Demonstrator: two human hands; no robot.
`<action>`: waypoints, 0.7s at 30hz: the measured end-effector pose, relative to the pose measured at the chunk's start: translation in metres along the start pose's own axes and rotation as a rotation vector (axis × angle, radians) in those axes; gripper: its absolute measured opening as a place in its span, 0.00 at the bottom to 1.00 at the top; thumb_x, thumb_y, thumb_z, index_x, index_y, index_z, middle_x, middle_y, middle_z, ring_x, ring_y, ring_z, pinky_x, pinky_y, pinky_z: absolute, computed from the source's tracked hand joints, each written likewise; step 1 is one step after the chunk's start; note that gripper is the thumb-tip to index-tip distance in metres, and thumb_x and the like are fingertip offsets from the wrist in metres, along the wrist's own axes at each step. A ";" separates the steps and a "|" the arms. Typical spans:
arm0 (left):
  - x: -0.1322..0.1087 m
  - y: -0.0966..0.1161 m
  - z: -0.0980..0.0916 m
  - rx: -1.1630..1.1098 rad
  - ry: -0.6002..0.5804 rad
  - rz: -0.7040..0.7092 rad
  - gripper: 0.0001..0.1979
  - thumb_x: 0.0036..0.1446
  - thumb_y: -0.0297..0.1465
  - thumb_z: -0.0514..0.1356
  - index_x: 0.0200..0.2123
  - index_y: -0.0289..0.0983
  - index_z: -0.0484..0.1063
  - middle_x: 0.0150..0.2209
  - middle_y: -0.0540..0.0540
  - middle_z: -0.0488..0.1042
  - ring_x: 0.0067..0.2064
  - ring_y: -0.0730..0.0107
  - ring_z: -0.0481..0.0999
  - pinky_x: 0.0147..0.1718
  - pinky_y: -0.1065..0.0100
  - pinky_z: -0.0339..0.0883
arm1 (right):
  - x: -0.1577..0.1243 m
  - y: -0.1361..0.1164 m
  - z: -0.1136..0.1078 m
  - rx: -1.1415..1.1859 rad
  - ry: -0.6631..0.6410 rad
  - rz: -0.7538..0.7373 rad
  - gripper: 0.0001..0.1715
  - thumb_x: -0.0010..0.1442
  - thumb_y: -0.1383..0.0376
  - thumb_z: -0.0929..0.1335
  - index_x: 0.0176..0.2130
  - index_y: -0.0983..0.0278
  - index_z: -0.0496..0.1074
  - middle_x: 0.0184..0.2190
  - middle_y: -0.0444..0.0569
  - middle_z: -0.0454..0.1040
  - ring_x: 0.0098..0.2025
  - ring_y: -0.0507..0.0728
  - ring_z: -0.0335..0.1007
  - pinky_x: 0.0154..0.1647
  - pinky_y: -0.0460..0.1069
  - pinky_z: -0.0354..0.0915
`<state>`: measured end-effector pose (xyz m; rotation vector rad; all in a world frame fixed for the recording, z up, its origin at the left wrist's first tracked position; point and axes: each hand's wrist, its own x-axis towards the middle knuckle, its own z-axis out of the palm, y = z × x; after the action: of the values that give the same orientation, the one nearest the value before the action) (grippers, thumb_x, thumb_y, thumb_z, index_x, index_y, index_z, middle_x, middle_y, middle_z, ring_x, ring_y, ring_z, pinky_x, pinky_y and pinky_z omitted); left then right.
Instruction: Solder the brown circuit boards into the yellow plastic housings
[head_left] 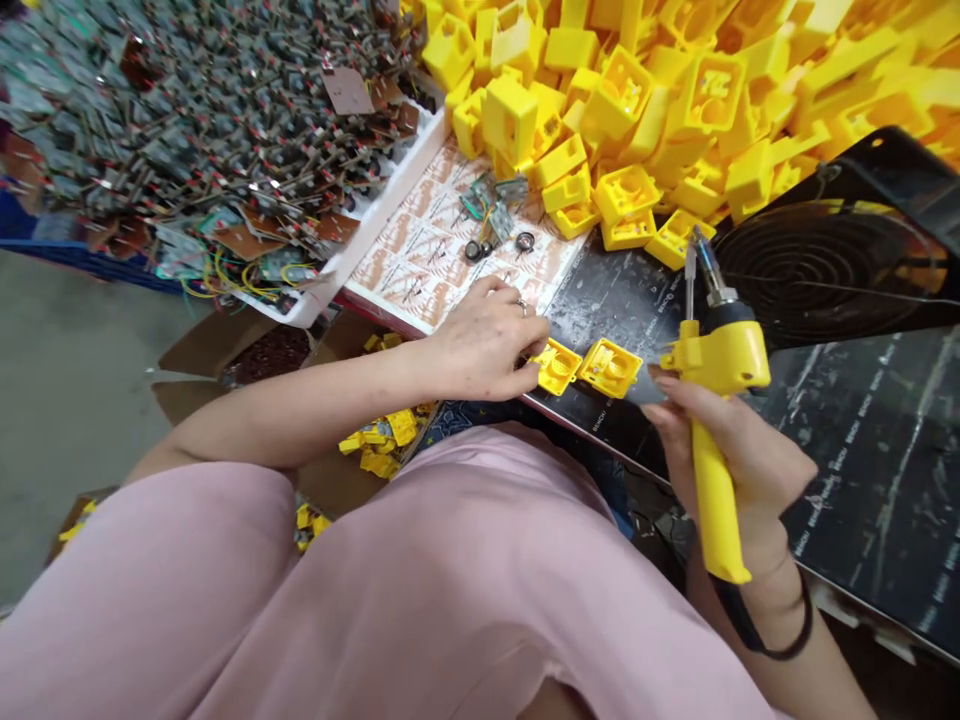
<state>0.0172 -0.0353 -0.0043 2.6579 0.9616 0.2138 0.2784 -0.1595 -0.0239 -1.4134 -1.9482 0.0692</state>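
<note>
My right hand is wrapped around the yellow handle of a soldering gun, its metal tip pointing up and away from me. On the black bench mat, my left hand has its fingers curled at the left side of a small open yellow plastic housing; the fingertips are partly hidden. Just right of it lies a second open yellow housing, with a round grille inside. Beyond my left hand, a green circuit board with wires and small round black parts rest on a printed sheet.
Yellow housings are heaped at the back. A white-rimmed tray piled with circuit boards stands at the left. A black fan sits at the right. Below the bench edge is a cardboard box with yellow pieces.
</note>
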 end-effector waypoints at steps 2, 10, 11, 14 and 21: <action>-0.002 -0.011 -0.014 -0.047 0.095 -0.067 0.14 0.61 0.41 0.58 0.39 0.38 0.77 0.35 0.46 0.80 0.41 0.60 0.75 0.49 0.55 0.63 | 0.007 0.004 0.001 -0.085 0.021 -0.092 0.25 0.65 0.67 0.74 0.60 0.55 0.74 0.37 0.44 0.84 0.32 0.56 0.82 0.35 0.48 0.74; 0.033 -0.095 -0.019 0.107 0.406 -0.468 0.20 0.65 0.51 0.60 0.40 0.41 0.77 0.40 0.47 0.80 0.52 0.57 0.72 0.47 0.55 0.62 | 0.021 0.022 0.007 -0.068 -0.116 -0.157 0.18 0.63 0.57 0.76 0.51 0.59 0.74 0.45 0.51 0.83 0.43 0.61 0.83 0.42 0.52 0.78; 0.037 -0.101 -0.012 0.072 0.420 -0.433 0.19 0.62 0.51 0.62 0.37 0.41 0.76 0.37 0.46 0.80 0.51 0.55 0.73 0.45 0.55 0.63 | 0.022 0.022 0.009 -0.049 -0.167 -0.149 0.20 0.64 0.57 0.75 0.52 0.59 0.72 0.46 0.52 0.83 0.44 0.61 0.83 0.44 0.53 0.78; 0.037 -0.101 -0.004 -0.084 0.437 -0.341 0.15 0.60 0.47 0.63 0.35 0.42 0.76 0.37 0.47 0.81 0.47 0.56 0.77 0.44 0.58 0.64 | 0.027 0.023 0.018 -0.048 -0.170 -0.104 0.21 0.65 0.62 0.74 0.55 0.58 0.70 0.50 0.50 0.82 0.48 0.60 0.83 0.48 0.53 0.78; 0.020 -0.060 -0.020 -0.468 0.201 -0.114 0.15 0.57 0.42 0.62 0.38 0.36 0.79 0.32 0.49 0.80 0.34 0.70 0.75 0.37 0.66 0.68 | 0.050 0.015 0.036 -0.029 -0.214 -0.116 0.19 0.66 0.61 0.73 0.55 0.57 0.69 0.48 0.50 0.82 0.48 0.61 0.82 0.50 0.54 0.78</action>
<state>-0.0088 0.0260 -0.0046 2.1771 0.9768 0.6086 0.2627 -0.0983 -0.0318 -1.3548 -2.2113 0.1438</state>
